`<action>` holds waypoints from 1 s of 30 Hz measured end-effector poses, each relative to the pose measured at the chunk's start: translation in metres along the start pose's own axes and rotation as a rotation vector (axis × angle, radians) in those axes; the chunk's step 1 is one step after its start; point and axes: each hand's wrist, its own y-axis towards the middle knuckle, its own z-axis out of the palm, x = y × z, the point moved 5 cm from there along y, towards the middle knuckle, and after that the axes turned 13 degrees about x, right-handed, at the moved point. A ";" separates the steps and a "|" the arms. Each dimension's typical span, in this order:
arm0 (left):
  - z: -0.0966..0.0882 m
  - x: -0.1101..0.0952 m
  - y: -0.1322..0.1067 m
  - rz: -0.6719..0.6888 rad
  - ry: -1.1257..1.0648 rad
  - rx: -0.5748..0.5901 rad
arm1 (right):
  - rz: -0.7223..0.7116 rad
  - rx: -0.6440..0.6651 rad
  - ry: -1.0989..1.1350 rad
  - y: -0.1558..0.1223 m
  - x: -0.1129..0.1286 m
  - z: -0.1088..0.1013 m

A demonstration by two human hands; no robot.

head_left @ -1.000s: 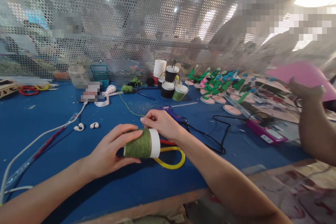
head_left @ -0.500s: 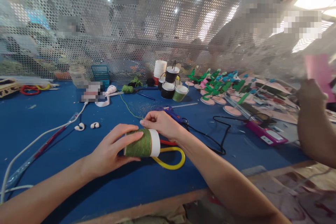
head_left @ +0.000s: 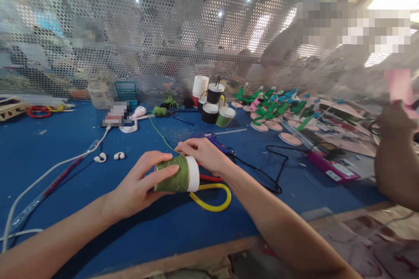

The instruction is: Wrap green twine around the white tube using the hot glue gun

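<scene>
My left hand [head_left: 147, 181] is wrapped round a paper cup [head_left: 173, 176] wound with green yarn, tipped on its side with its white rim facing right. Behind the cup, my right hand [head_left: 199, 152] pinches the green yarn strand [head_left: 160, 135] close to the wound surface. That strand runs back across the table to a green yarn ball [head_left: 160, 111]. A yellow loop [head_left: 225, 202] and a red strip [head_left: 210, 178] lie on the table just right of the cup. Under the right wrist, a blue glue gun [head_left: 214, 142] is partly hidden.
Yarn-wrapped buckets [head_left: 210, 113] and stacked white cups [head_left: 200, 86] stand at the back by the perforated screen [head_left: 157, 43]. Green craft pieces on pink discs [head_left: 262, 113] crowd the right. A purple power strip [head_left: 334, 170], black cord, white cable and another person's arm [head_left: 394, 157] are around.
The cup has tilted and turned slightly in my left hand. My right fingers have shifted a little toward the cup with the yarn. The other person's arm at right moved slightly.
</scene>
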 end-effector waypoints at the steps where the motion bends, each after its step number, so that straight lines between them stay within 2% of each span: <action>1: -0.001 0.002 0.000 -0.023 -0.004 -0.011 | 0.008 -0.030 -0.010 -0.001 0.001 -0.003; 4: -0.003 0.007 0.000 -0.103 -0.001 -0.045 | 0.000 -0.077 -0.006 -0.007 0.007 -0.009; 8: -0.004 0.013 0.000 -0.181 0.011 -0.064 | 0.001 0.129 0.121 -0.012 0.013 0.002; 10: -0.003 0.015 0.000 -0.199 -0.003 -0.049 | 0.021 0.183 0.188 -0.012 0.012 0.007; 13: 0.001 0.019 -0.002 -0.244 -0.104 -0.006 | 0.026 0.132 0.191 -0.010 0.011 0.006; 18: 0.010 0.031 -0.006 -0.429 -0.416 -0.015 | -0.038 0.073 0.096 -0.011 0.011 0.008; 21: 0.016 0.033 -0.007 -0.490 -0.550 0.006 | -0.072 0.085 0.161 -0.013 0.008 0.016; 25: 0.014 0.030 -0.004 -0.464 -0.462 0.046 | -0.102 0.138 0.236 -0.015 0.003 0.027; 30: 0.010 0.024 -0.001 -0.377 -0.346 0.079 | -0.066 0.133 0.291 -0.016 -0.003 0.029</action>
